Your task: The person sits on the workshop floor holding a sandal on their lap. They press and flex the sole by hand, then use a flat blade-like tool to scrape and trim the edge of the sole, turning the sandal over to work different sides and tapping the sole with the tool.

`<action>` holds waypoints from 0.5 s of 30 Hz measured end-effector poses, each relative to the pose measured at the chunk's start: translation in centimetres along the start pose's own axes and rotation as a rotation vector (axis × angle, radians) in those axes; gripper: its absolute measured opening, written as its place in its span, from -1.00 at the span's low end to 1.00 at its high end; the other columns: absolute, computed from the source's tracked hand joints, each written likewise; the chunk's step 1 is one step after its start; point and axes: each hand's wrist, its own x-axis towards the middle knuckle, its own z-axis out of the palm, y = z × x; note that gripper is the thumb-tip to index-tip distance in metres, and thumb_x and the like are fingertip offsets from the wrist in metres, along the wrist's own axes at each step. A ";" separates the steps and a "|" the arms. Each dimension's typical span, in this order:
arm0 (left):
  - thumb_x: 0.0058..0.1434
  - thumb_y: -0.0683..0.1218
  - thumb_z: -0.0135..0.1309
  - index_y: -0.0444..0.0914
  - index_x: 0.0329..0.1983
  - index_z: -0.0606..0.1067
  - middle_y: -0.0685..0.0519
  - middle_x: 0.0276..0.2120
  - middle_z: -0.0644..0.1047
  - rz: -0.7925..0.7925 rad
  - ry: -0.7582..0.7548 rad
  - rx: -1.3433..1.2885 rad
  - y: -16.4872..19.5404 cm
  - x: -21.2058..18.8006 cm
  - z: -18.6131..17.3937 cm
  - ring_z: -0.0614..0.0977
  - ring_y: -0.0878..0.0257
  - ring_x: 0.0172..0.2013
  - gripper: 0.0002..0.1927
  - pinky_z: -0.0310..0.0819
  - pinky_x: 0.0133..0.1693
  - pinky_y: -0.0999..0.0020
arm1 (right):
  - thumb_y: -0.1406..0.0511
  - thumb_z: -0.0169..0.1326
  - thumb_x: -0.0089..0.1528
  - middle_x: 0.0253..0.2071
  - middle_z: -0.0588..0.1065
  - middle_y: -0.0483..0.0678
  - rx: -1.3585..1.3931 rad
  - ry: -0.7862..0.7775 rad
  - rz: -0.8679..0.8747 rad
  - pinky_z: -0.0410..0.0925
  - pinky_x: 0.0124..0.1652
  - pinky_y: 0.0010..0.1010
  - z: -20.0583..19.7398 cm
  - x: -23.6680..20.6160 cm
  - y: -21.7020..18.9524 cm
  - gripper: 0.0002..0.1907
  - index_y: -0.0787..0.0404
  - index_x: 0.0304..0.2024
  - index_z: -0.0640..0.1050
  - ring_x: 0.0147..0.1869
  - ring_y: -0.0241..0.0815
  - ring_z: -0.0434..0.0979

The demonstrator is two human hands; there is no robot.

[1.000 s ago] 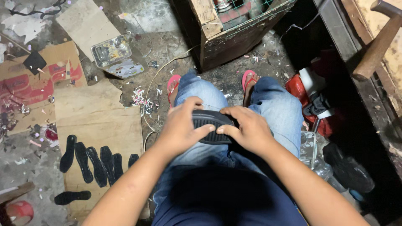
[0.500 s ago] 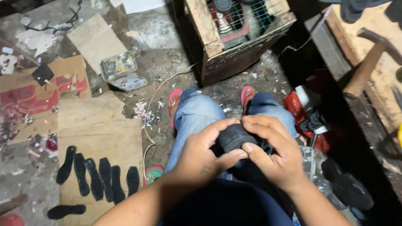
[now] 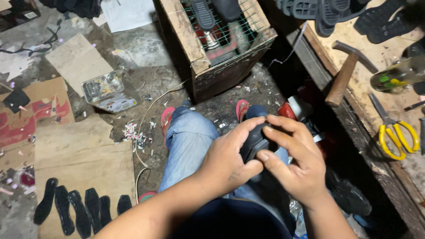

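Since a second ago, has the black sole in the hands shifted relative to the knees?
Yes. The black sole sat across both knees; now, gripped by the left hand and right hand, it stands more on end over the right knee.

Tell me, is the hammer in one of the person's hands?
No, the hammer lies on the wooden bench, while both the left hand and right hand hold a black sole.
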 end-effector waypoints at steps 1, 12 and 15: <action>0.04 -0.07 0.22 -0.20 0.34 0.33 -0.17 0.08 0.58 0.019 -0.005 -0.052 -0.1 0.4 0.5 0.65 -0.09 0.08 -0.26 0.54 0.08 0.17 | 0.36 0.31 0.12 0.22 0.48 0.15 -0.005 0.003 0.009 0.38 0.22 -0.28 -0.5 0.1 0.2 -0.56 0.31 0.06 0.57 0.26 -0.01 0.53; 0.14 0.03 0.22 -0.19 0.17 0.36 -0.14 -0.08 0.60 0.121 -0.337 0.146 1.4 3.7 -0.1 0.63 -0.15 -0.02 -0.44 0.50 -0.05 0.07 | 0.34 0.33 0.09 0.15 0.46 0.10 -0.030 0.102 0.100 0.37 0.02 -0.42 -2.3 -1.5 0.8 -0.52 0.30 0.06 0.57 0.11 -0.11 0.50; 0.08 0.07 0.25 -0.20 0.09 0.41 -0.14 -0.15 0.61 0.033 -0.455 0.222 0.9 3.8 -2.0 0.65 -0.13 -0.07 -0.46 0.50 -0.09 0.07 | 0.36 0.31 0.11 0.11 0.49 0.08 -0.035 0.039 0.084 0.36 0.10 -0.38 -0.3 -1.7 1.2 -0.58 0.31 0.02 0.59 0.13 -0.09 0.52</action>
